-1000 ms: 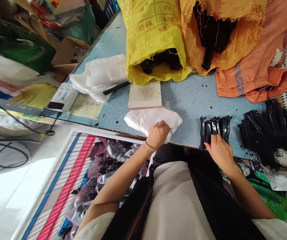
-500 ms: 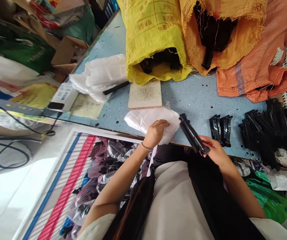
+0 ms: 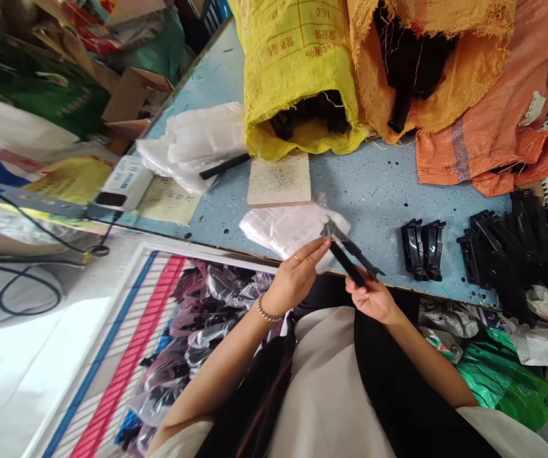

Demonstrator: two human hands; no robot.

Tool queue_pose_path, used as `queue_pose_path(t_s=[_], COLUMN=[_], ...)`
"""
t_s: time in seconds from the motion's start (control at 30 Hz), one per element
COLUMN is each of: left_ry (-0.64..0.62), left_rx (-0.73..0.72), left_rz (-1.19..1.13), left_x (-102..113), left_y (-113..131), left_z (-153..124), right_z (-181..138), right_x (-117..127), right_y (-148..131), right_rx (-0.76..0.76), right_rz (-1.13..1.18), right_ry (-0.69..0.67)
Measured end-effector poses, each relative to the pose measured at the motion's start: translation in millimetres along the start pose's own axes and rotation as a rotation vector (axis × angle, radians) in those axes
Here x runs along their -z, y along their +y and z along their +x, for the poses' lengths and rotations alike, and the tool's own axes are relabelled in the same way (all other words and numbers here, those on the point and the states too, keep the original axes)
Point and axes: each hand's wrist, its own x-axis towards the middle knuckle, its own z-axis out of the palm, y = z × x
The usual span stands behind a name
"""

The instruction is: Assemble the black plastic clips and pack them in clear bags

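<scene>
My left hand (image 3: 297,278), with a bracelet at its wrist, pinches what looks like the mouth of a thin clear plastic bag (image 3: 330,227). In my right hand (image 3: 372,298) are long black plastic parts (image 3: 348,259), held by their lower end and slanting up to the left. Their upper end meets the left fingertips and seems to be inside the bag's film. Beneath both lies a stack of white plastic bags (image 3: 274,228) at the table's front edge. Two similar black parts (image 3: 422,249) lie side by side to the right.
Black parts are heaped (image 3: 498,248) on the blue table (image 3: 369,184) at right. Behind stand a yellow sack (image 3: 297,63), an orange sack (image 3: 474,83) and a board (image 3: 280,181). Below the front edge, a container holds several bagged black pieces (image 3: 202,331).
My right hand has moved left, bringing the black parts to my left hand. The left fingers have risen slightly from the bag stack, with clear film now at their tips.
</scene>
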Motion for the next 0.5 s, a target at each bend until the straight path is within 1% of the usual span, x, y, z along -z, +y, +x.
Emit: queue_pose_path(t_s=[0.07, 0.1, 0.17, 0.23, 0.27, 0.3, 0.37, 0.43, 0.47, 0.5], left_ry=[0.023, 0.014, -0.047, -0.123, -0.149, -0.165, -0.186, -0.198, -0.2, -0.203], left_rx=[0.027, 0.012, -0.072, -0.154, -0.161, -0.145, -0.092, -0.059, -0.049, -0.029], left_rz=[0.008, 0.002, -0.058, -0.149, -0.187, -0.214, -0.222, -0.177, -0.142, -0.108], left_x=[1.1, -0.5, -7.3, -16.7, -21.3, -25.3, -29.8, -25.9, -19.5, -9.5], left_y=[3.0, 5.8, 14.5, 24.5, 28.7, 32.0, 36.6, 41.6, 45.0, 48.7], left_z=[-3.0, -4.5, -7.6, -10.3, -11.2, -11.4, -10.1, -7.8, -7.8, -9.8], right_z=[-1.0, -0.1, 3.8, 7.9, 9.2, 9.6, 7.4, 1.8, -2.1, -6.7], right_x=[-2.8, -4.3, -7.3, -11.0, -13.3, -15.9, -22.6, -30.8, -35.3, -39.5], right_y=[4.1, 6.5, 11.1, 13.8, 14.4, 15.0, 16.6, 19.0, 19.5, 18.5], right_rx=[0.042, 0.059, 0.117, 0.224, 0.284, 0.35, 0.481, 0.602, 0.64, 0.647], right_rz=[-0.043, -0.075, -0.138, -0.225, -0.308, -0.427, -0.745, -1.05, -1.169, -1.27], right_ry=[0.036, 0.067, 0.13, 0.174, 0.191, 0.212, 0.258, 0.273, 0.242, 0.168])
